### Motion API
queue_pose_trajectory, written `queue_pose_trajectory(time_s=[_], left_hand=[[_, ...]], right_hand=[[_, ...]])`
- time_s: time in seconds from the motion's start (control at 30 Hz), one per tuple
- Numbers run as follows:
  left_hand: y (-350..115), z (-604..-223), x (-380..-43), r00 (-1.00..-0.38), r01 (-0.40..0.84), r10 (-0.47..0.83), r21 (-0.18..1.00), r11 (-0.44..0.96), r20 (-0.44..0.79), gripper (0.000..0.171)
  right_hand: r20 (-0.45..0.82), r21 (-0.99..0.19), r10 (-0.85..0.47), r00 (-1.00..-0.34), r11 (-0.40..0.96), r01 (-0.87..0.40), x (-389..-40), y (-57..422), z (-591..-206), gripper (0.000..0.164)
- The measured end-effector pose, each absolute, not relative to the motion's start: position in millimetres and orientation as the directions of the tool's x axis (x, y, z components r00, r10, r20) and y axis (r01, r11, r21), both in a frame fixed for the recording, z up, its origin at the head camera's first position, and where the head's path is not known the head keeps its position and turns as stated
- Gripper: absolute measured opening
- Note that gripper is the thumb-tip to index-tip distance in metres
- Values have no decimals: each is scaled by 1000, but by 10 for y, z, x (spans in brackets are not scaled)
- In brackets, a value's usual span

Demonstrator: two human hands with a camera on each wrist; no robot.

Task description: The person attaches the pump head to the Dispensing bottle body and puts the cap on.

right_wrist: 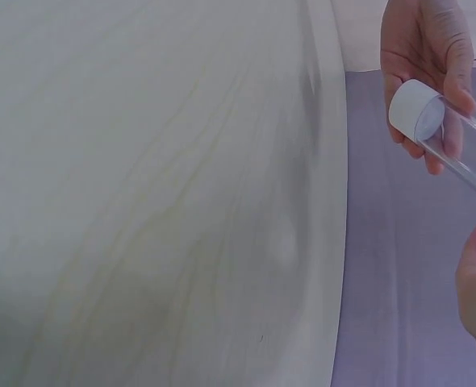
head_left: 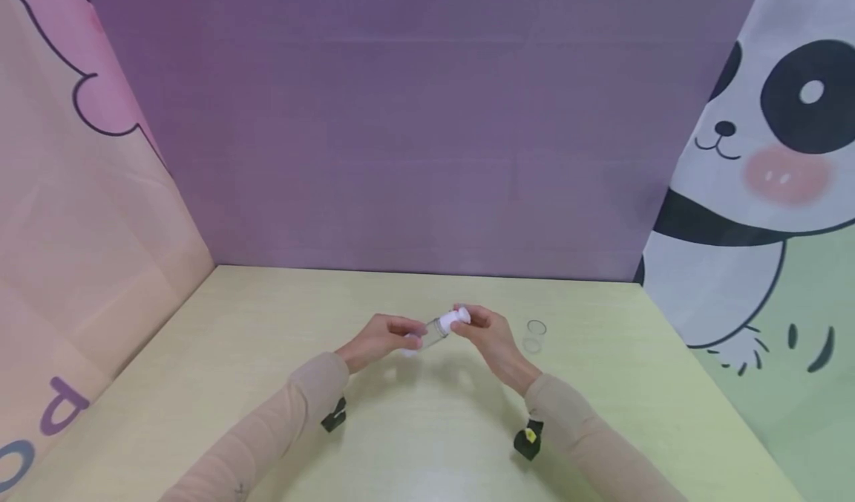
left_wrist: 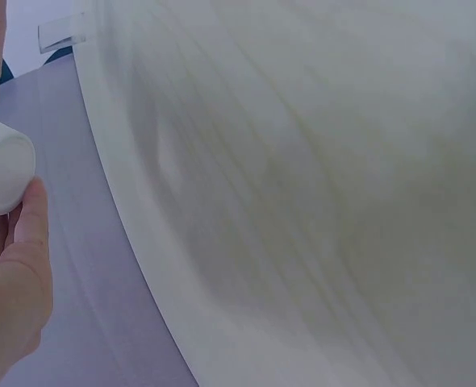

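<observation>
Above the table, both hands hold a clear bottle [head_left: 433, 333], tilted with its far end up to the right. My left hand [head_left: 382, 338] grips its lower end between thumb and fingers. That end has a white base [right_wrist: 409, 109], also seen end-on in the left wrist view. My right hand [head_left: 493, 340] pinches the white pump-like top [head_left: 454, 318] at the bottle's upper end. In the right wrist view, the bottle's upper end runs out of frame, so the top is hidden there.
A small clear cap [head_left: 532, 344] with a dark rim lies on the pale table [head_left: 427, 442], right of the right hand. A purple backdrop [head_left: 414, 131] stands behind, with printed cloth panels on both sides. Dark wrist camera mounts [head_left: 528, 440] hang under the sleeves.
</observation>
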State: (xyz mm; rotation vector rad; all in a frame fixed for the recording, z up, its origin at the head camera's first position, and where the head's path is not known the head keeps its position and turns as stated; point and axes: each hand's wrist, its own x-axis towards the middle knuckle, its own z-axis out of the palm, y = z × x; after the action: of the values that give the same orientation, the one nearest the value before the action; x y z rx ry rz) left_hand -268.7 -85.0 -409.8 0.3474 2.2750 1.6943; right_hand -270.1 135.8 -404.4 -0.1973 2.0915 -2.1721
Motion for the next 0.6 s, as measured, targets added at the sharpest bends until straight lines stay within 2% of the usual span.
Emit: queue_pose_trajectory(time_s=[0.3,0.6], left_hand=[[-864,-4089,-2667,-935,19,342,953,303,-90,31],[-876,-4106,-2679,-934,15,342,950,313,-98,31]], right_hand=[[71,-990,-319,-945,-138,-28,-2691,1415,-4019,51],[76,-990,-327,-942,-141,-31,-2670,1400,-4008,49]])
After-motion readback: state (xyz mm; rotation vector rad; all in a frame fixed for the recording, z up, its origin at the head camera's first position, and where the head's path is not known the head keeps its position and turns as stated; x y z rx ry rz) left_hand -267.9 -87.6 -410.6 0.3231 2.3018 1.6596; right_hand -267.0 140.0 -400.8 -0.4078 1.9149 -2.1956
